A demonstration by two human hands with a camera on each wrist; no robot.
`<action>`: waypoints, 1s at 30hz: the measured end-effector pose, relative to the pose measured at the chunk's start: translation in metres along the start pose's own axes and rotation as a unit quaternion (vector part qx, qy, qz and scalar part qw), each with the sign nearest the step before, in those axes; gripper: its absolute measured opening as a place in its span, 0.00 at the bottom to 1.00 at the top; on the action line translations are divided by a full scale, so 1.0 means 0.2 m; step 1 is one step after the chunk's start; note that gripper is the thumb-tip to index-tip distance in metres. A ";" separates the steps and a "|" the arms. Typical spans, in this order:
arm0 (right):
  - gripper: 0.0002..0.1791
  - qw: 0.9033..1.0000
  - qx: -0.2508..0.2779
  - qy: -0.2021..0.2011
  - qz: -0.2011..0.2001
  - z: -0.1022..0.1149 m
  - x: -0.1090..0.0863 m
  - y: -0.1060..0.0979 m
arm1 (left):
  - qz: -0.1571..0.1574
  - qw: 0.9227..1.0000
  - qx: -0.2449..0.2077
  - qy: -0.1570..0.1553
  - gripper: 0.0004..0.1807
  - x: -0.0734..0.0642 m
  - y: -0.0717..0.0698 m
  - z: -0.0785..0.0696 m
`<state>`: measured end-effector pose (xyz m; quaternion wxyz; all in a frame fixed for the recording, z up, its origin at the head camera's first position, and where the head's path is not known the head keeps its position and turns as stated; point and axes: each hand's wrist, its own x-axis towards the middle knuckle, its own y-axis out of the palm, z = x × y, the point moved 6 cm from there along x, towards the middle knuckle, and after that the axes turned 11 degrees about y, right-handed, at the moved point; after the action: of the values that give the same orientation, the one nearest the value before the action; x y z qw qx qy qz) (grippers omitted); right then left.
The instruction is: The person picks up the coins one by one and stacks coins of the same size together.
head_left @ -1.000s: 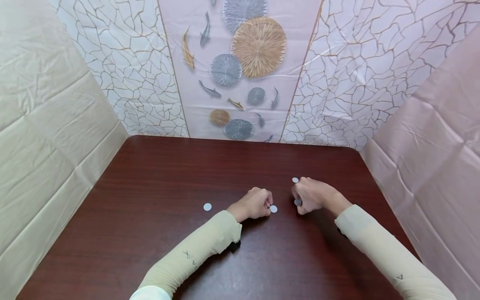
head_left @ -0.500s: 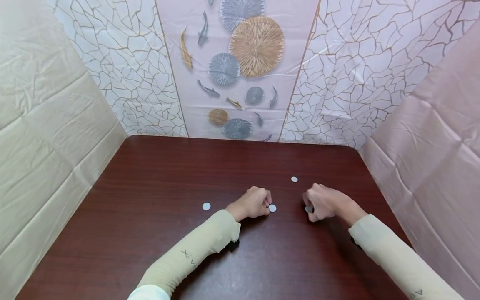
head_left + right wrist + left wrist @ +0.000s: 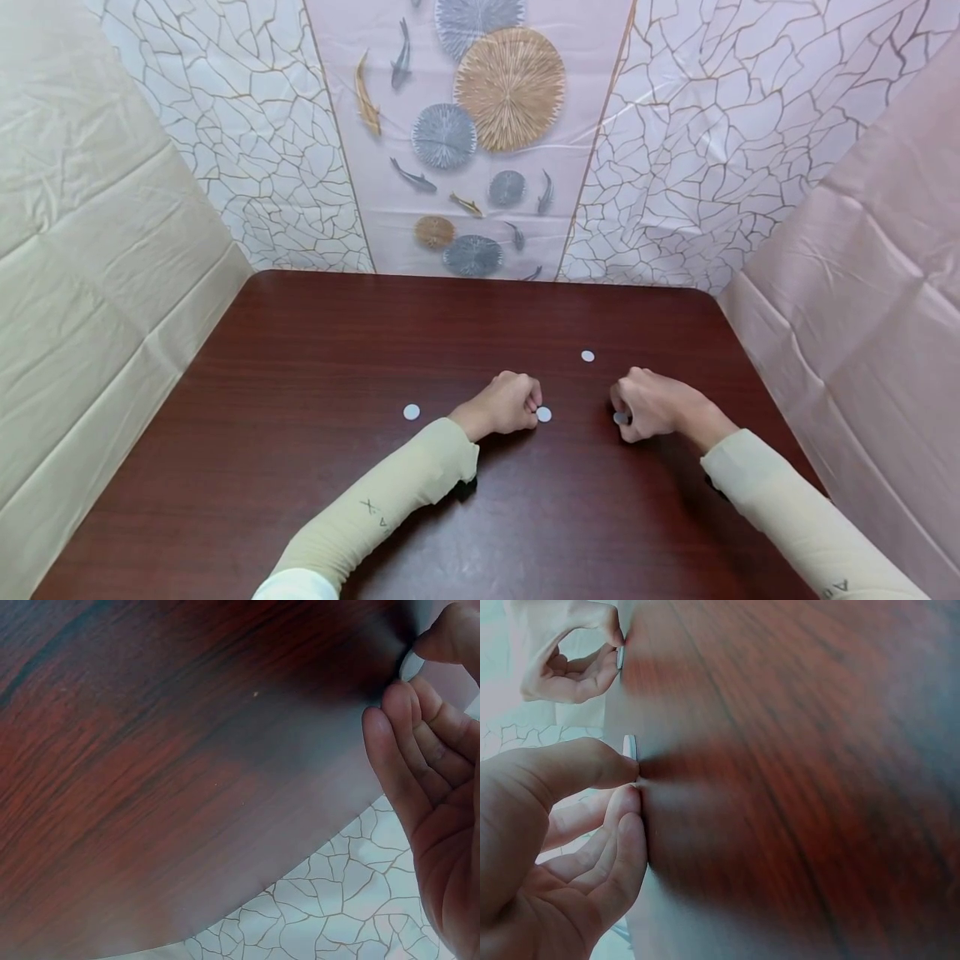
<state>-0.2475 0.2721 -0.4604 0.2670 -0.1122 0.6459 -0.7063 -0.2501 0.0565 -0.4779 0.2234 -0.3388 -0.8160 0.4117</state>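
My left hand [image 3: 504,406] rests at the middle of the brown table [image 3: 315,350], thumb and fingertips together at the edge of a small white round disc [image 3: 543,414]. In the left wrist view, that disc [image 3: 631,745] stands out past the thumb tip, close to the tabletop. To its right, my right hand [image 3: 651,404] pinches a second disc [image 3: 621,418], which looks grey in the hand's shade. The right wrist view shows this disc [image 3: 410,666] between thumb and fingertips, low over the wood, with the other fingers curled beside it.
One more white disc [image 3: 588,356] lies farther back, between and beyond the hands. Another disc [image 3: 412,412] lies left of the left hand. Patterned cloth [image 3: 487,150] hangs behind the table, and pale cloth walls [image 3: 862,275] flank both sides.
My right hand has slid right and slightly toward me with its disc, away from the far disc, and then stayed nearly still. The left hand has kept its place.
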 end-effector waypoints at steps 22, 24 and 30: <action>0.17 0.999 0.042 -0.019 0.000 0.01 -0.02 -0.02 | 0.054 0.996 0.062 0.017 0.13 0.23 -0.11 -0.04; 0.16 0.999 0.045 -0.017 0.001 0.01 -0.02 -0.03 | 0.055 0.996 0.067 0.012 0.14 0.29 -0.11 -0.04; 0.18 0.998 0.054 -0.010 0.007 0.00 -0.01 -0.02 | 0.051 0.996 0.073 0.001 0.15 0.43 -0.12 -0.03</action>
<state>-0.2463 0.2732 -0.4555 0.2835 -0.1002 0.6052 -0.7371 -0.3124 0.1127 -0.4477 0.2268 -0.3629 -0.7655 0.4805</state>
